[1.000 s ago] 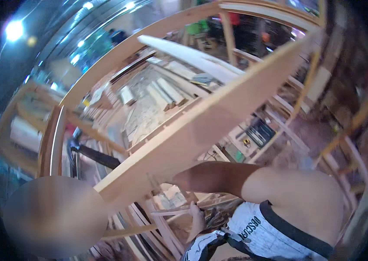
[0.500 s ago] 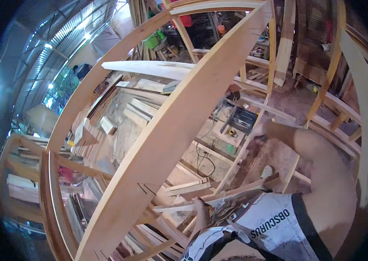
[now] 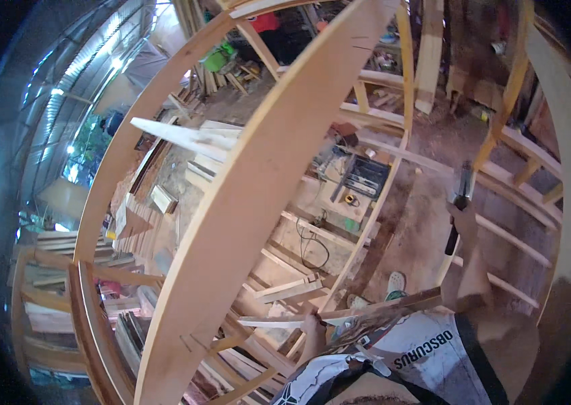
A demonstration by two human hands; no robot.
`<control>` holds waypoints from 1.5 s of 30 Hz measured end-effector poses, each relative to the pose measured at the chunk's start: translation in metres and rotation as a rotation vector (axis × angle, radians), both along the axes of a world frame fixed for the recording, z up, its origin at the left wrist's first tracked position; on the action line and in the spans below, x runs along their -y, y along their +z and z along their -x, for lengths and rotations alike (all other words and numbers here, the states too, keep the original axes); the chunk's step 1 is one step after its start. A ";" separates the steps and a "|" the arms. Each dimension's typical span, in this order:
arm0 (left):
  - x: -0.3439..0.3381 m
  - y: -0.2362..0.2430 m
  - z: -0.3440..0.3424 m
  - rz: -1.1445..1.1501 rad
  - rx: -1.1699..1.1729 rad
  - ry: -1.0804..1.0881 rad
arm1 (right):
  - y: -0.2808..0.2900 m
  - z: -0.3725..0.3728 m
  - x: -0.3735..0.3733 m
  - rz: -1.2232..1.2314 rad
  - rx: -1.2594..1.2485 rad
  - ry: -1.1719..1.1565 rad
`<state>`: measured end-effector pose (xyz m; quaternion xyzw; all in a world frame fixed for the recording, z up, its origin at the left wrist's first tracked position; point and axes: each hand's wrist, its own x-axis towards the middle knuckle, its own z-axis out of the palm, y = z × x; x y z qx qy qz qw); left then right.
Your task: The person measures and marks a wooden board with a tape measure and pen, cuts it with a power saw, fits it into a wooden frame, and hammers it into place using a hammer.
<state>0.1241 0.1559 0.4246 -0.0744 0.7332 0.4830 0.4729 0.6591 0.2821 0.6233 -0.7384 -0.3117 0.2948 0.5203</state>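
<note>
A long pale wooden board (image 3: 245,202) with short dark lines near both ends crosses the view diagonally. Low in the middle, my left hand (image 3: 312,324) is closed on a wooden strip (image 3: 268,322) beside my body. My right hand (image 3: 462,223), raised at the right, grips a hand tool (image 3: 462,185) with a silver head and black handle, possibly a hammer. Behind both hands are open wooden frames (image 3: 373,233).
A curved rail (image 3: 120,152) arches at left. Stacked offcuts (image 3: 164,199), a black tool tray (image 3: 363,179) and a cord (image 3: 312,253) lie below. More framing (image 3: 515,196) stands at right. A person (image 3: 115,121) is at the far left back.
My right hand has swung out and up to the right and now shows the tool in it. My left hand stays low on the strip. The view has shifted around the diagonal board.
</note>
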 end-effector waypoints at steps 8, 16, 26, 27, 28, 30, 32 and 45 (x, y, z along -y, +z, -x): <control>-0.006 0.063 -0.001 -0.147 -0.041 0.077 | -0.157 -0.059 0.033 0.349 0.523 0.255; -0.072 0.182 0.048 -0.244 -0.098 0.038 | -0.163 -0.005 0.056 0.376 -0.087 0.356; -0.176 0.189 0.054 -0.226 -0.234 -0.152 | -0.300 -0.057 0.085 0.085 -0.341 0.342; -0.188 0.191 0.039 -0.186 -0.292 -0.193 | -0.298 -0.047 0.072 0.196 -0.296 0.290; -0.207 0.195 0.034 -0.164 -0.325 -0.217 | -0.282 -0.042 0.051 0.294 -0.252 0.240; -0.247 0.162 0.013 -0.246 -0.361 -0.251 | -0.379 -0.099 0.071 0.671 0.156 0.023; -0.300 0.101 0.015 -0.324 -0.301 -0.209 | -0.454 -0.151 0.089 0.148 -0.277 0.058; -0.479 0.052 -0.047 -0.266 -0.480 -0.185 | -0.228 -0.144 -0.105 0.211 0.142 0.161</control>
